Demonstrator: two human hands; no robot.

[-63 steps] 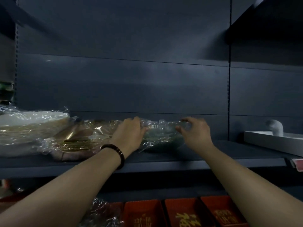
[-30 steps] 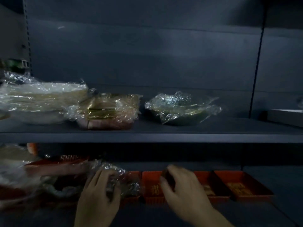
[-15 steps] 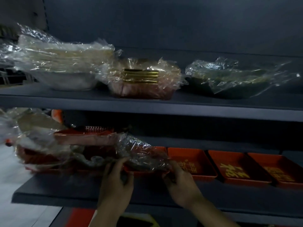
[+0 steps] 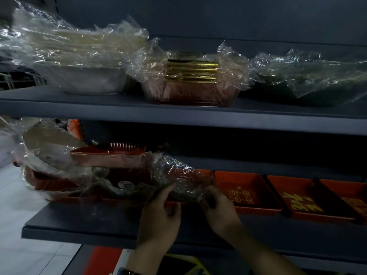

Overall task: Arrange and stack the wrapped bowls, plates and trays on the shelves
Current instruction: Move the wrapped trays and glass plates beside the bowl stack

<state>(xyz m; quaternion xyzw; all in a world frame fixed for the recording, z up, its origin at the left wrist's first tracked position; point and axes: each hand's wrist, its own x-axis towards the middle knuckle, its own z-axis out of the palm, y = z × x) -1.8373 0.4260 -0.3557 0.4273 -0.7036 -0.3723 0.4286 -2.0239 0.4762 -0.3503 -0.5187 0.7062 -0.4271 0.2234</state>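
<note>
On the lower shelf [image 4: 89,221] lies a dark red tray in crinkled clear wrap [image 4: 178,181]. My left hand [image 4: 158,221] grips its front edge from below and my right hand [image 4: 220,209] pinches the wrap at its right corner. More wrapped red trays [image 4: 107,155] are piled to its left. The upper shelf [image 4: 119,108] carries wrapped white bowls [image 4: 83,62], a wrapped red and gold stack [image 4: 190,82] and a wrapped dark green dish [image 4: 309,80].
Three unwrapped orange trays with gold characters [image 4: 244,191] [image 4: 303,197] stand in a row at the right of the lower shelf. Dark back panels close the shelves behind. A pale floor [image 4: 23,251] shows at the lower left.
My hands left the green dish on the upper shelf, dropped to the lower shelf and took hold of the wrapped red tray. The camera has tilted down and moved closer.
</note>
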